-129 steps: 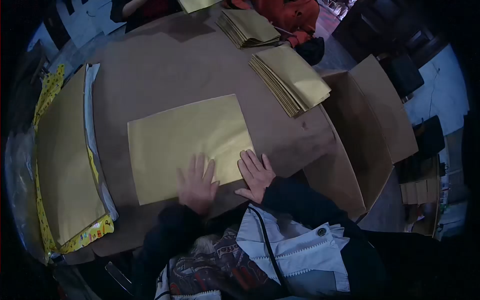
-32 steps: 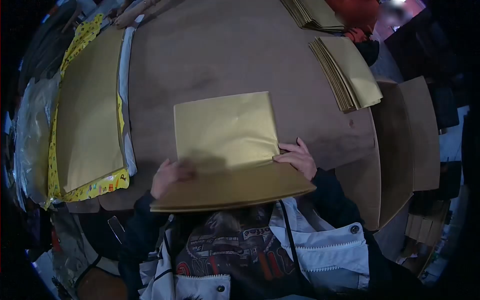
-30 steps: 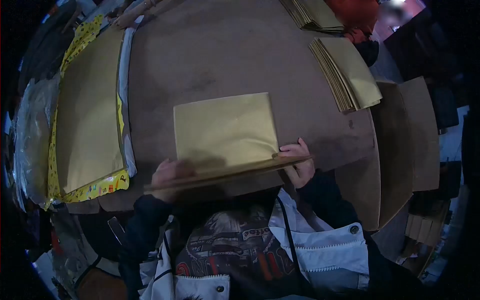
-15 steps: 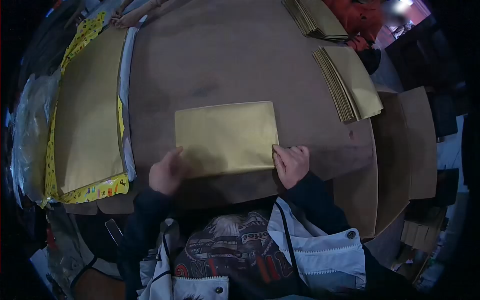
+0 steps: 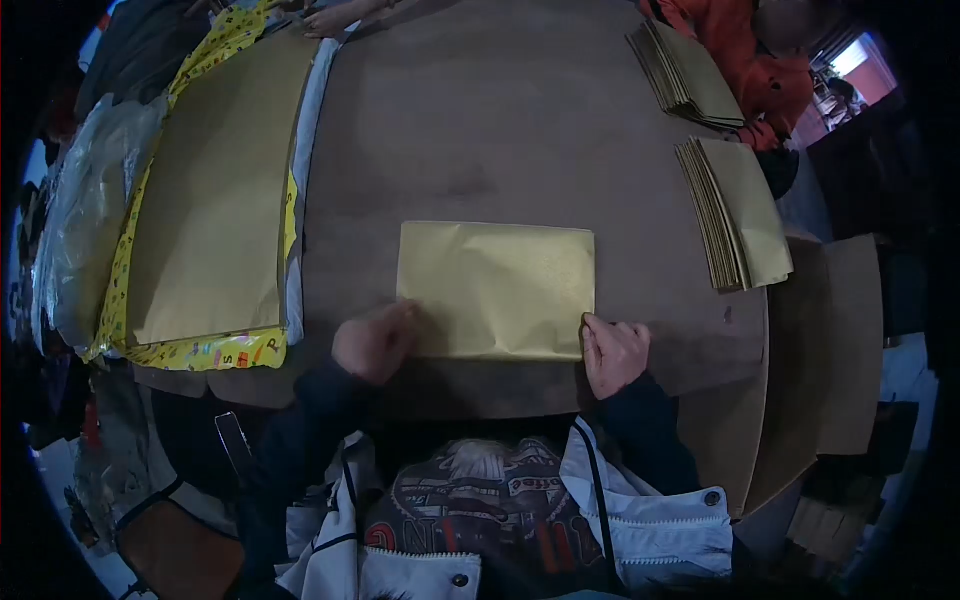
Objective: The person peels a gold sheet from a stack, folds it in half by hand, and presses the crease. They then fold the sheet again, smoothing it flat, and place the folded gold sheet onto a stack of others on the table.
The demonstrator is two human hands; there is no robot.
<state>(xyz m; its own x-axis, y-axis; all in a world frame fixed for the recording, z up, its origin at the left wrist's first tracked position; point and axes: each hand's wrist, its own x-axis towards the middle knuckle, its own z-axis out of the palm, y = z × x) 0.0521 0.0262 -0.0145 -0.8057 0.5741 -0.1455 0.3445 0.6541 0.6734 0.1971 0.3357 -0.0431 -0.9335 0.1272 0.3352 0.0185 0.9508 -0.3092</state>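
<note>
A folded sheet of golden-brown kraft paper [image 5: 497, 285] lies flat on the brown table in front of me, its long side toward my body and a faint crease near its lower middle. My right hand [image 5: 615, 352] pinches its right edge near the lower corner between thumb and fingers. At the opposite edge, low on the left, my left hand [image 5: 376, 342] has its fingers closed on the paper; the fingertips are slightly blurred.
Left of the paper is a stack of large kraft sheets [image 5: 215, 190] on yellow printed wrapping [image 5: 205, 352]. Folded kraft bundles [image 5: 745, 205] lie at the right, beside an open cardboard box [image 5: 815, 370]. Another person's hand [image 5: 335, 20] is at the far left; a red-sleeved person [image 5: 765, 85] sits far right.
The whole view has shifted, so the table and stacks appear farther right. Both hands stay at the same edges of the paper, which shows slightly more creasing near its lower edge.
</note>
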